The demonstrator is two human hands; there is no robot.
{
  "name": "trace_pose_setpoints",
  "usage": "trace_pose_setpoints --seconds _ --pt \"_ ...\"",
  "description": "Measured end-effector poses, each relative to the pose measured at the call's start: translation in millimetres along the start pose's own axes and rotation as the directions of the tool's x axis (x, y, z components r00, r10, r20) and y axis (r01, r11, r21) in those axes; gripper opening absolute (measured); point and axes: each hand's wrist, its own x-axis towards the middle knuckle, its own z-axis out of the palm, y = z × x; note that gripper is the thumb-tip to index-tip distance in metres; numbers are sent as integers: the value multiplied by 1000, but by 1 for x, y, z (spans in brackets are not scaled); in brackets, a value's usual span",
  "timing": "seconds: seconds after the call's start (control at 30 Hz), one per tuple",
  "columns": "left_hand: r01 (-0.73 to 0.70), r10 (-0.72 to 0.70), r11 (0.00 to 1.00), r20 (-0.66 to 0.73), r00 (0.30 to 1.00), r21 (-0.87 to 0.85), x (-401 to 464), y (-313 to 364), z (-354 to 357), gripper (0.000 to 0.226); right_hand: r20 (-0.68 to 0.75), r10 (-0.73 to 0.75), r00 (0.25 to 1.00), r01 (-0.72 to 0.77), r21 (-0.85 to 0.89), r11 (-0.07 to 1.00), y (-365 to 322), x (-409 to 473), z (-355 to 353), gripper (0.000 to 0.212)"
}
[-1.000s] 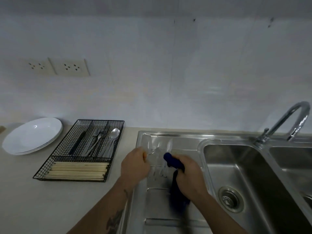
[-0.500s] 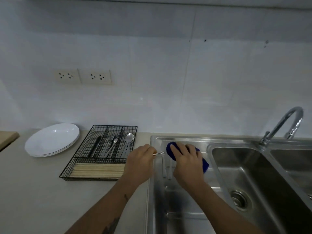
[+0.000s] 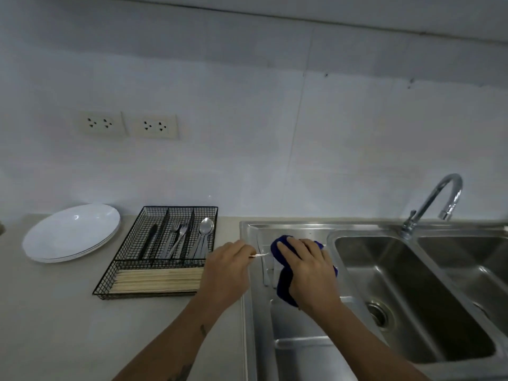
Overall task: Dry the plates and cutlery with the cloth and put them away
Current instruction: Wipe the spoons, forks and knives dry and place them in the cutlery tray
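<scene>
My left hand point(image 3: 226, 266) pinches the handle of a thin metal piece of cutlery point(image 3: 259, 255) over the sink's drainboard point(image 3: 297, 320). Its other end is hidden inside a dark blue cloth point(image 3: 283, 284), which my right hand point(image 3: 308, 268) grips around it. I cannot tell what kind of cutlery it is. A stack of white plates point(image 3: 71, 233) sits on the counter at the left. Beside it a black wire cutlery tray point(image 3: 162, 251) holds knives, forks, spoons and pale chopsticks.
A steel double sink point(image 3: 412, 298) with a drain fills the right side, with a curved tap point(image 3: 437, 199) behind it. Two wall sockets point(image 3: 129, 125) sit above the counter point(image 3: 55, 325). More cutlery lies on the drainboard under my hands.
The view has tilted up and shifted. My right hand has moved the cloth up over the cutlery's end, from hanging below it a second ago. My left hand keeps its hold.
</scene>
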Motion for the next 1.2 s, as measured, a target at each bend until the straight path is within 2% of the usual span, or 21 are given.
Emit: trace_pose_setpoints --seconds 0.13,0.2,0.27,0.33,0.4,0.47,0.57,0.67,0.77,0.9,1.03,1.13,1.2 --pt "181 -176 983 129 976 -27 -8 -8 -1 18 -37 206 978 -204 53 978 18 -3 -3 63" --pt "278 -270 961 215 939 -5 -7 -9 -4 19 -100 220 970 -210 104 972 20 -1 -7 67" --pt "371 -348 928 283 893 -27 -2 -8 -3 23 -177 191 965 -162 165 973 13 5 -14 68" --pt "437 -391 896 327 860 -79 4 -2 0 26 -234 102 967 -62 176 983 -2 9 -16 65" --pt "506 -425 844 355 832 -175 13 7 1 26 -201 -27 979 57 142 988 -13 10 -7 64" --pt "568 -458 784 385 801 -248 21 15 0 25 -115 -97 989 110 110 988 -12 4 10 77" --pt "581 -458 778 417 785 -239 23 23 -3 24 -14 -112 994 112 80 990 2 -9 26 102" --pt "589 -453 782 463 762 -203 17 32 -2 21 -1 -147 989 147 80 986 8 -15 33 108" --pt "582 -454 792 463 761 -181 16 40 -1 21 -34 -193 981 196 192 962 7 -21 40 102" --pt "593 -463 785 470 752 -176 16 52 5 23 -29 -174 984 173 349 921 25 -24 42 89" --pt "632 -501 767 514 696 -109 9 64 14 20 61 -64 996 40 331 943 46 -26 49 83" --pt "649 -532 758 514 673 -64 14 67 18 22 50 44 998 -59 354 933 67 -20 42 76" --pt "654 -537 753 514 669 -66 22 70 21 23 -3 27 1000 -24 341 940 70 -11 33 78"
